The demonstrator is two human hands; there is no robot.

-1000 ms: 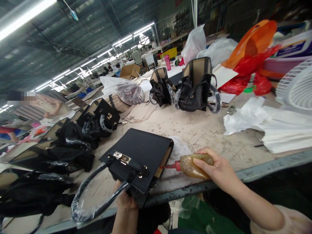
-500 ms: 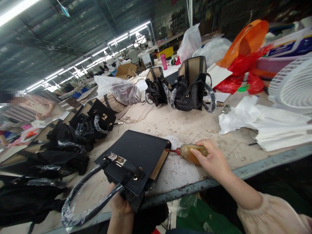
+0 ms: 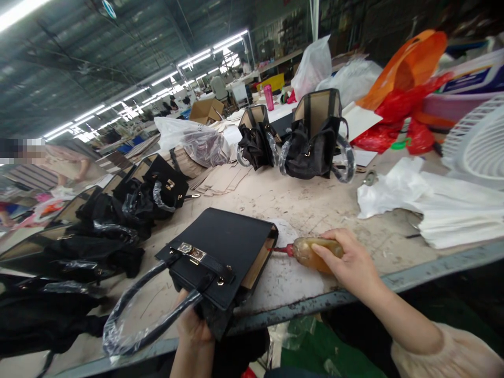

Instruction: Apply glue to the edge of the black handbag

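Note:
A black handbag (image 3: 228,241) with a gold clasp lies on its side at the table's front edge, its tan inner edge facing right. My left hand (image 3: 193,320) grips it from below, behind the plastic-wrapped handle (image 3: 134,344); some of the fingers are hidden under the bag. In my right hand (image 3: 350,257) is a squeeze bottle (image 3: 315,253) of amber liquid, held nearly level with fingers closed round it. Its thin red nozzle (image 3: 281,250) points left, with the tip at or very close to the bag's tan edge; contact cannot be made out.
Several black bags (image 3: 157,186) stand in a row on the left, and two more bags (image 3: 313,142) stand at the back. White cloth-like sheets (image 3: 433,197) and a white fan (image 3: 480,142) are on the right. A person (image 3: 65,160) is at far left.
The view has shifted slightly. The bottle in my right hand has moved a little to the right, its nozzle still by the bag's edge. My left hand keeps its grip.

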